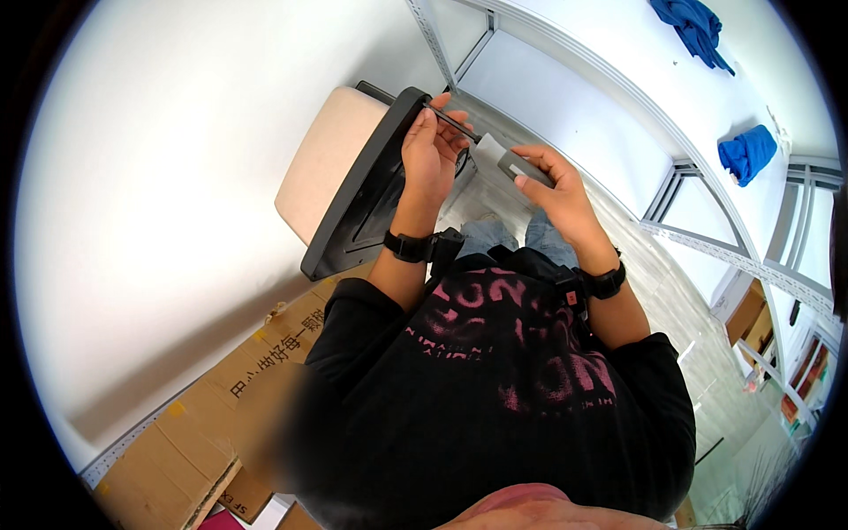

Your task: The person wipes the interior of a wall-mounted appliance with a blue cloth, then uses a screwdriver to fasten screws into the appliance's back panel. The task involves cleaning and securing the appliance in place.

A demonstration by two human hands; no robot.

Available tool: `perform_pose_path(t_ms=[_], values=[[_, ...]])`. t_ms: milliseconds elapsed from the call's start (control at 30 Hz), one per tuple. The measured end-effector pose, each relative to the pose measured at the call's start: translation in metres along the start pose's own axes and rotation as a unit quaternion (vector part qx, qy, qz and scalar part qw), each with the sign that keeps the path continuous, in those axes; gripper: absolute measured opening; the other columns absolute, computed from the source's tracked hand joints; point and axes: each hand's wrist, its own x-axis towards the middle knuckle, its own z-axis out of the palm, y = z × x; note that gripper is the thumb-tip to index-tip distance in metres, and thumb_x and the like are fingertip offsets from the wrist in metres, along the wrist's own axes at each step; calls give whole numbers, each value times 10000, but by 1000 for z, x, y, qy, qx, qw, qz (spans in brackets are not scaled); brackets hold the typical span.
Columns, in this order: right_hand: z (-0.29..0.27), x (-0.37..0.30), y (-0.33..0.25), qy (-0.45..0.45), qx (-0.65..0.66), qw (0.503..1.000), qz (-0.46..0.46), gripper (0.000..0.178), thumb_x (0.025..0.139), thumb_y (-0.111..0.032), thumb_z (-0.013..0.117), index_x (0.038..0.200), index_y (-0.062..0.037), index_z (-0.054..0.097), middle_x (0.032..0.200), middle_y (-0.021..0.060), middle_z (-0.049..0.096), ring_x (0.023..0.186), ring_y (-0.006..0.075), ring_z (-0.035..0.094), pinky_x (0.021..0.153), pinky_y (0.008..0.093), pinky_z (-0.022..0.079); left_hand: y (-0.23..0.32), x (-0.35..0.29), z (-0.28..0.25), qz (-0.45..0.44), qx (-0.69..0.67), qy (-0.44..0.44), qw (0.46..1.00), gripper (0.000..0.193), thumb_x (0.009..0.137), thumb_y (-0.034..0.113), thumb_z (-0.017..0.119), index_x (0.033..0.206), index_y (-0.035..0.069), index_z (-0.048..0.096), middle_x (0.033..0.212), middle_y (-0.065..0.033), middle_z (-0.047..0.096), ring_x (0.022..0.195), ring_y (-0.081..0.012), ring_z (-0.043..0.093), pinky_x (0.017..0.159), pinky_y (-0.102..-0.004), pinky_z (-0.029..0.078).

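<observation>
A grey electric screwdriver (pixel 495 152) with a long thin dark shaft is held by its handle in my right hand (pixel 558 193). Its shaft slants up and left to the rim of a beige seat-like panel (pixel 340 159) with a black frame (pixel 367 177). Around the shaft's far end, against that black rim, the fingers and thumb of my left hand (pixel 428 155) are curled. Whether a screw sits at the tip is too small to tell. The panel stands tilted beside the white wall, its dark underside facing me.
Brown cardboard (pixel 185 433) lies at the lower left along the wall. Ahead and to the right runs a metal-framed white shelf unit (pixel 565 97), with blue cloths (pixel 748 155) on its top. More shelving with boxes (pixel 746 314) stands at the far right.
</observation>
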Motion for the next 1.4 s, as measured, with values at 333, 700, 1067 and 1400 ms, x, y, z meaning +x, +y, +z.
perform_pose_path(t_ms=[333,700,1067,1400], values=[[7,-7,-12,60,-248,958,-131,430,723,3,693,1134,-61,583,1015,49,551,927,177,553,821,311,451,-8,-2,2,-9,18,4,1000,271,973,289,491,1069,43,553,855,-58,629,755,-166,639,650,-269,514],[-3,-6,-13,-36,174,980,88,354,925,-168,513,1240,-11,473,963,68,571,663,126,589,564,236,467,-5,-3,4,-9,7,7,1000,258,986,225,462,1115,19,549,879,-59,640,813,-187,650,663,-247,504],[1,-3,-2,-1,45,999,-10,310,917,-73,527,1225,-48,500,1126,97,560,673,93,605,603,219,467,-4,-5,9,-14,-3,1,1000,294,985,257,464,1154,33,549,891,-46,628,803,-152,617,708,-268,495],[-1,-4,-1,42,-59,993,-94,407,837,-67,625,1226,-53,507,1102,117,559,937,119,530,688,259,489,-6,-2,5,-17,17,14,1000,196,952,240,545,1004,53,572,838,-42,636,716,-138,626,656,-268,514]])
